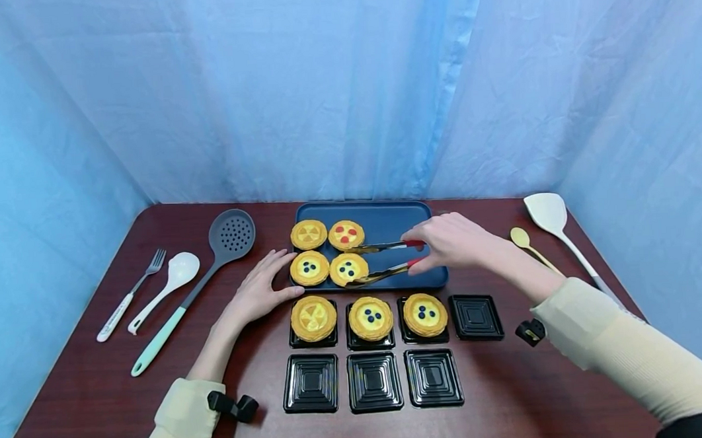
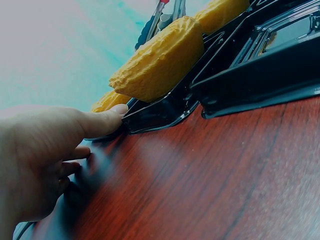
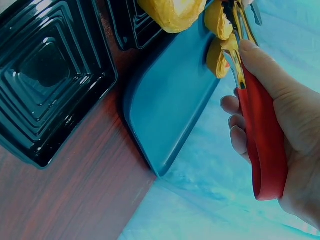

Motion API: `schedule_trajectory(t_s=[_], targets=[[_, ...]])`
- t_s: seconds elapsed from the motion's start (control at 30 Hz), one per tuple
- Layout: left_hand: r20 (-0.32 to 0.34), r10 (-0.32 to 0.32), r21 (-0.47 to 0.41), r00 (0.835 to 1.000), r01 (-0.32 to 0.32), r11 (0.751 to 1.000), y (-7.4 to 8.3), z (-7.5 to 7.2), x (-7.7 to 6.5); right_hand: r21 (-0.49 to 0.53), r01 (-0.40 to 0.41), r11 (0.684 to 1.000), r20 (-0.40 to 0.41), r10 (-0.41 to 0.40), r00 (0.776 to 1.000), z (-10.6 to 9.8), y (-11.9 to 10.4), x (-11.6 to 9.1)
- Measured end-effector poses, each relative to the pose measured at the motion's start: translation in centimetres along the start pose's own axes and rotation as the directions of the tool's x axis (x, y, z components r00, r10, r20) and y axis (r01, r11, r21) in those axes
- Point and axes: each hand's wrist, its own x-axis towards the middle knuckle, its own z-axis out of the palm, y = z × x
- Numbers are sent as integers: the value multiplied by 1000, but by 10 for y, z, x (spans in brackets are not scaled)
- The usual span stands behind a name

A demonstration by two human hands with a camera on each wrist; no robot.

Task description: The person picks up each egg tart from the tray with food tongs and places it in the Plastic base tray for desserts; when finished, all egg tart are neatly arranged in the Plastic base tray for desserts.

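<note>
My right hand [image 1: 447, 239] grips red-handled tongs [image 3: 262, 135], whose two arms are spread. Their tips reach the near and far sides of a blueberry-topped tart [image 1: 349, 269] on the dark blue baking tray [image 1: 398, 213]; whether they touch it I cannot tell. Three more tarts share that tray, one of them a red-topped tart [image 1: 346, 234]. At the tray's left edge lies my left hand [image 1: 262, 286], fingers extended, with its thumb [image 2: 105, 120] by the near left corner. Just in front, three tarts sit in black square plastic trays, including a yellow fruit tart [image 1: 313, 319].
Several other black square trays hold nothing, such as the right-hand square tray [image 1: 476, 317]. Left lie a fork [image 1: 131, 293], a white ladle [image 1: 181, 271] and a grey skimmer [image 1: 231, 235]. A small yellow spoon [image 1: 520, 238] and a white spatula [image 1: 547, 212] lie right. Curtains [image 1: 320, 88] enclose the table.
</note>
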Motion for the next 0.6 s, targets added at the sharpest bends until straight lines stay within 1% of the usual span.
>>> schedule_trajectory(t_s=[0.6], targets=[[2, 2, -6, 1000, -2, 1000, 0, 0, 0, -1, 8, 1000, 11, -8, 1000, -3, -1, 1]])
